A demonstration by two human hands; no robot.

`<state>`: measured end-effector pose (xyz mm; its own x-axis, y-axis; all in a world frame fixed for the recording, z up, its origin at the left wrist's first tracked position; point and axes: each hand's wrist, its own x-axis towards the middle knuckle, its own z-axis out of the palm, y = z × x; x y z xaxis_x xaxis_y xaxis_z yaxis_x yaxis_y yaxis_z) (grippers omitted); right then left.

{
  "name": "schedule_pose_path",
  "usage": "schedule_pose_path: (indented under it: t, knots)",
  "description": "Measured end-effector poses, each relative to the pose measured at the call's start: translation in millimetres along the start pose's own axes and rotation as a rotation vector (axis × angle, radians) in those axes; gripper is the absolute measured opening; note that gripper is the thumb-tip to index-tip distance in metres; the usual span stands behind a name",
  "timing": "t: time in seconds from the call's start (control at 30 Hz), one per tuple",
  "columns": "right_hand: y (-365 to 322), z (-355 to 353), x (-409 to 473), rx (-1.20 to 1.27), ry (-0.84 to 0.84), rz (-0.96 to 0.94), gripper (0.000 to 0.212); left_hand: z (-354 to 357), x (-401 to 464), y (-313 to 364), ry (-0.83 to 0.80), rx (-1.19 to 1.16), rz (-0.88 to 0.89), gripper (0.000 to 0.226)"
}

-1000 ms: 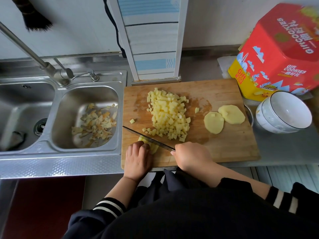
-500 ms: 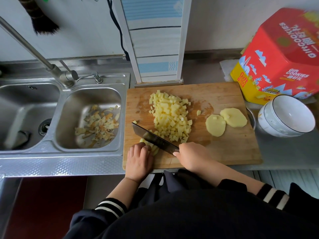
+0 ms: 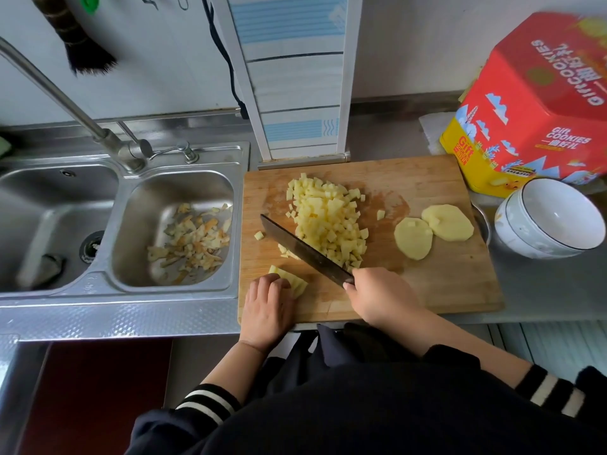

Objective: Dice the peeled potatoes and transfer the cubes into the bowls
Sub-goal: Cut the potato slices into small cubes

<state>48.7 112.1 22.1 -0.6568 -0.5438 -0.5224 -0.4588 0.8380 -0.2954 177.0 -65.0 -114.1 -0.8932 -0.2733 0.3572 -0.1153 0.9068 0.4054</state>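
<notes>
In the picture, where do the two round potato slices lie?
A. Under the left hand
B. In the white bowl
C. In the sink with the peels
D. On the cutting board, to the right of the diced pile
D: the two round potato slices lie flat and overlapping on the cutting board, to the right of the diced pile; the white bowl looks empty.

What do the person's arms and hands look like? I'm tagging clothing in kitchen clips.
Both hands, left and right, are bare: no gloves, and no rings or watch visible. Dark knit sleeves are pushed up the forearms, each cuff banded with white stripes: left cuff, right cuff.
</notes>
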Motion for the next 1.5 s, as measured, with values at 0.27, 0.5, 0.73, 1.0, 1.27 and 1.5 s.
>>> schedule_pose_path:
  t: [0.27,0.5,0.73,1.0,1.27,1.5]
  knots:
    - [-14,6,-3,-0.15,-0.094,-0.091,0.032,-1,4,-1,-0.02,-0.017,-0.041,0.017]
    - [-19,6,2,-0.158,-0.129,-0.09,0.017,2,4,-2,-0.012,-0.002,-0.061,0.017]
    - [-25,9,11,-0.167,-0.195,-0.022,0.019,6,3,-4,0.054,-0.01,-0.036,0.017]
    - [-16,15,17,-0.103,-0.18,0.003,0.017,5,4,-2,0.048,-0.032,-0.044,0.016]
    - [-7,3,4,-0.036,-0.054,0.007,0.026,-7,6,1,-0.006,-0.049,-0.071,0.021]
    - [-20,0,-9,-0.074,-0.077,-0.064,0.024,-15,-4,1,-0.002,-0.073,-0.076,0.023]
